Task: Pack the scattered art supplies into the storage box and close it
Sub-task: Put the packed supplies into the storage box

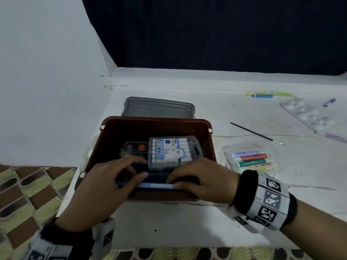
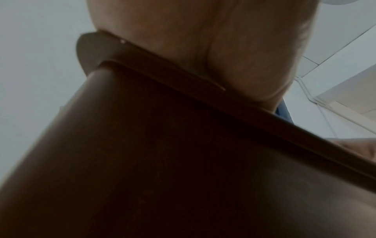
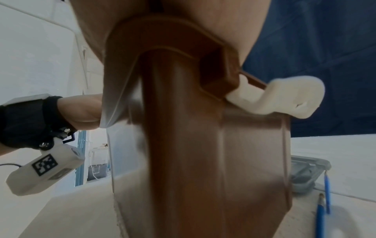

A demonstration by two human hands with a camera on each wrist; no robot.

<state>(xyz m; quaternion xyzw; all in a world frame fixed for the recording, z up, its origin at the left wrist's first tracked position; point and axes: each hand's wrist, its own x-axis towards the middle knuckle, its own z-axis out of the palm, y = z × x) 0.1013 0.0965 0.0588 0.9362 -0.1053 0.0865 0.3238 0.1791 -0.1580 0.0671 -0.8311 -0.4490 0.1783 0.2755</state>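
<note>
Both hands at the box's near rim.
Left hand (image 1: 99,186) and right hand (image 1: 201,180) pinch a blue pencil box (image 1: 150,185) with curled fingers over the brown box (image 1: 112,132) on the bench (image 1: 187,222); pen case (image 1: 174,152) inside, lid (image 1: 157,107) behind.

The head view looks steeply down into the brown storage box (image 1: 112,132) from just above its near rim. Both wrist views sit low outside that box, pressed close and tilted up its near wall (image 2: 183,161) (image 3: 183,161), which all three share.

brown box (image 3: 183,145) close up, white latch (image 3: 280,98).
</note>
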